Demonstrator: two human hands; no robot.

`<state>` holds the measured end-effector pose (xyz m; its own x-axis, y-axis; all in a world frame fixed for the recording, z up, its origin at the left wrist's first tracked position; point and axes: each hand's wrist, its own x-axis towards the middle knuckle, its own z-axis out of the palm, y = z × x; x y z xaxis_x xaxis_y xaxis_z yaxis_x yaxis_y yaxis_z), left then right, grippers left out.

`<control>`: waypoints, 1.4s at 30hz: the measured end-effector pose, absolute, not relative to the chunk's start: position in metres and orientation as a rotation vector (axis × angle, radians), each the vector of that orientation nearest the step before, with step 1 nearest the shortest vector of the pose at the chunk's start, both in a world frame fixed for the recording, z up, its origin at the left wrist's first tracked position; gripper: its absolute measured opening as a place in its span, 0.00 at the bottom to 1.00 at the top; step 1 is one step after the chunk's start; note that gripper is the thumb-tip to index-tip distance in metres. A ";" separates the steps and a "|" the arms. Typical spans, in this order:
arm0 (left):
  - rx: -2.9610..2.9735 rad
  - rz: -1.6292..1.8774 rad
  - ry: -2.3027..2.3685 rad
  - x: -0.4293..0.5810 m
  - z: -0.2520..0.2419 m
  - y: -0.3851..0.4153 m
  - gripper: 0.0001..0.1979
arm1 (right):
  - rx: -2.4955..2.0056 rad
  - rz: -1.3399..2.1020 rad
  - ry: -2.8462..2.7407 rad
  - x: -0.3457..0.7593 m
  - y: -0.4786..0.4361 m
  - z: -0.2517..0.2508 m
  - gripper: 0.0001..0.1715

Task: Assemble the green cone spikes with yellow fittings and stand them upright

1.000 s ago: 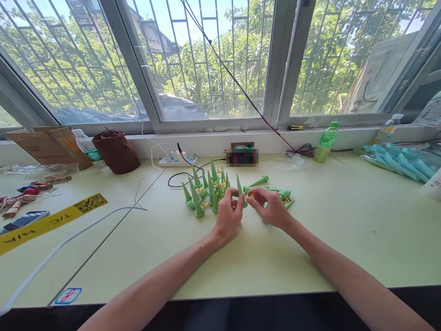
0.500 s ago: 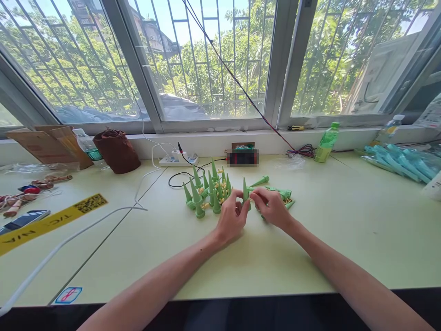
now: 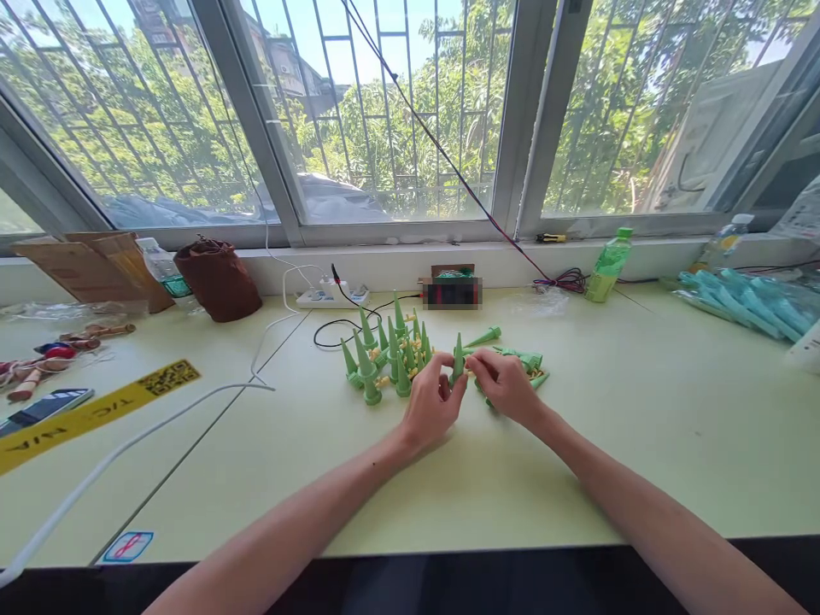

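Upright in my left hand (image 3: 436,395) is a green plastic watering spike (image 3: 458,354), held between thumb and fingers with its tip up. My right hand (image 3: 509,389) is closed in a pinch at the side of this spike, on a small pale-yellow valve (image 3: 468,364) mostly covered by the fingertips. Just left of my hands, a cluster of similar green spikes (image 3: 366,367) stands tip up, several with yellow valves sticking out sideways. More green spikes (image 3: 522,356) lie on their sides behind and right of my right hand, partly hidden by it. One spike (image 3: 483,336) lies a little apart.
Behind the spikes are a white power strip (image 3: 313,298), a black cable loop and a dark device (image 3: 452,292). A green bottle (image 3: 608,265) stands back right near blue bags (image 3: 746,303). To the left are a brown pouch (image 3: 218,280), a phone and a white cable (image 3: 147,431).
The spike in my left hand has tilted slightly and shifted a little to the right. My right hand keeps its pinch beside it.
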<state>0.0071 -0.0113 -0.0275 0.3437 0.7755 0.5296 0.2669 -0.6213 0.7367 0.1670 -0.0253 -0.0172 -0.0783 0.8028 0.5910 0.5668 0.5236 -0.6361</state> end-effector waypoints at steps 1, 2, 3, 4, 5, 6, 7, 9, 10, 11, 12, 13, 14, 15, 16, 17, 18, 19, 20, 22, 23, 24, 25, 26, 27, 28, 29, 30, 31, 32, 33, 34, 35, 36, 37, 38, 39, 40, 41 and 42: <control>2.072 1.246 0.903 0.007 -0.027 -0.012 0.09 | -1.149 0.296 -1.760 0.167 -0.025 -0.017 0.20; 2.069 1.247 0.900 0.007 -0.026 -0.012 0.09 | -1.149 0.296 -1.759 0.167 -0.025 -0.017 0.20; 2.068 1.246 0.896 0.007 -0.026 -0.012 0.09 | -1.149 0.296 -1.760 0.167 -0.025 -0.017 0.21; 2.069 1.243 0.891 0.007 -0.026 -0.012 0.09 | -1.152 0.294 -1.760 0.167 -0.025 -0.017 0.21; 2.072 1.239 0.887 0.007 -0.026 -0.012 0.09 | -1.154 0.291 -1.761 0.167 -0.025 -0.018 0.21; 2.078 1.236 0.882 0.006 -0.027 -0.011 0.09 | -1.156 0.290 -1.763 0.168 -0.025 -0.018 0.21; 2.085 1.237 0.877 0.006 -0.028 -0.011 0.09 | -1.157 0.289 -1.764 0.168 -0.025 -0.018 0.20; 2.111 1.249 0.865 0.005 -0.030 -0.009 0.09 | -1.159 0.292 -1.764 0.168 -0.025 -0.018 0.20; 2.130 1.259 0.855 0.005 -0.032 -0.008 0.09 | -1.159 0.293 -1.762 0.168 -0.024 -0.019 0.19; 2.152 1.269 0.841 0.005 -0.033 -0.008 0.09 | -1.160 0.293 -1.759 0.168 -0.024 -0.019 0.19; 2.173 1.277 0.827 0.004 -0.034 -0.007 0.08 | -1.161 0.292 -1.756 0.168 -0.024 -0.019 0.20; 2.189 1.283 0.815 0.004 -0.035 -0.007 0.08 | -1.162 0.291 -1.753 0.168 -0.024 -0.019 0.20; 2.199 1.285 0.810 0.004 -0.035 -0.007 0.09 | -1.165 0.289 -1.751 0.168 -0.024 -0.019 0.20; 2.202 1.283 0.811 0.004 -0.036 -0.007 0.08 | -1.168 0.288 -1.749 0.168 -0.024 -0.019 0.21; 2.199 1.280 0.821 0.004 -0.036 -0.008 0.08 | -1.173 0.290 -1.746 0.168 -0.024 -0.019 0.21; 2.189 1.277 0.838 0.005 -0.035 -0.008 0.09 | -1.177 0.297 -1.740 0.167 -0.024 -0.018 0.21; 2.174 1.274 0.858 0.005 -0.034 -0.009 0.09 | -1.181 0.311 -1.734 0.167 -0.024 -0.018 0.21; 2.154 1.272 0.876 0.006 -0.033 -0.010 0.09 | -1.184 0.330 -1.726 0.167 -0.024 -0.017 0.20; 2.127 1.271 0.890 0.007 -0.032 -0.011 0.09 | -1.184 0.353 -1.719 0.167 -0.024 -0.017 0.19; 2.058 1.278 0.899 0.008 -0.029 -0.012 0.09 | -1.178 0.389 -1.709 0.167 -0.025 -0.016 0.17; 2.021 1.287 0.897 0.009 -0.028 -0.013 0.09 | -1.172 0.399 -1.707 0.167 -0.026 -0.015 0.16; 1.986 1.299 0.897 0.009 -0.026 -0.013 0.10 | -1.162 0.403 -1.710 0.167 -0.026 -0.015 0.15; 1.958 1.315 0.902 0.010 -0.025 -0.013 0.10 | -1.151 0.404 -1.717 0.167 -0.027 -0.015 0.14; 1.938 1.332 0.912 0.010 -0.024 -0.013 0.10 | -1.139 0.404 -1.728 0.167 -0.027 -0.015 0.14; 1.929 1.347 0.926 0.010 -0.024 -0.013 0.11 | -1.129 0.404 -1.741 0.167 -0.027 -0.015 0.14; 1.928 1.358 0.939 0.010 -0.023 -0.012 0.11 | -1.120 0.405 -1.754 0.168 -0.028 -0.015 0.14; 1.934 1.363 0.948 0.010 -0.023 -0.012 0.11 | -1.114 0.405 -1.763 0.168 -0.027 -0.016 0.14; 1.943 1.362 0.954 0.009 -0.023 -0.012 0.11 | -1.111 0.405 -1.771 0.168 -0.027 -0.016 0.13; 1.955 1.355 0.955 0.009 -0.024 -0.012 0.11 | -1.107 0.407 -1.777 0.168 -0.027 -0.017 0.13; 1.967 1.344 0.954 0.009 -0.024 -0.012 0.10 | -1.102 0.408 -1.780 0.168 -0.026 -0.017 0.12; 1.980 1.333 0.954 0.009 -0.024 -0.012 0.10 | -1.097 0.410 -1.782 0.169 -0.026 -0.018 0.12; 1.995 1.324 0.954 0.008 -0.024 -0.012 0.10 | -1.093 0.413 -1.784 0.169 -0.025 -0.019 0.11; 2.010 1.317 0.955 0.008 -0.024 -0.012 0.10 | -1.091 0.414 -1.785 0.169 -0.025 -0.019 0.11; 2.025 1.312 0.955 0.008 -0.024 -0.012 0.10 | -1.091 0.414 -1.785 0.169 -0.025 -0.020 0.11; 2.039 1.309 0.954 0.007 -0.024 -0.012 0.10 | -1.092 0.415 -1.783 0.169 -0.024 -0.020 0.10; 2.051 1.309 0.952 0.007 -0.024 -0.012 0.10 | -1.094 0.418 -1.782 0.170 -0.024 -0.021 0.10; 2.062 1.309 0.951 0.007 -0.024 -0.012 0.10 | -1.097 0.424 -1.779 0.170 -0.024 -0.021 0.10; 2.072 1.310 0.950 0.007 -0.024 -0.012 0.10 | -1.098 0.430 -1.776 0.170 -0.024 -0.021 0.10; 2.082 1.312 0.951 0.006 -0.024 -0.011 0.10 | -1.102 0.436 -1.773 0.170 -0.024 -0.021 0.10; 2.093 1.315 0.954 0.006 -0.024 -0.011 0.10 | -1.106 0.439 -1.771 0.170 -0.023 -0.021 0.10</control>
<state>0.0061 -0.0113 -0.0243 0.2925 0.7696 0.5675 0.3004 -0.6374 0.7096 0.1698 -0.0235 -0.0214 -0.1213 0.8341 0.5382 0.4859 0.5227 -0.7006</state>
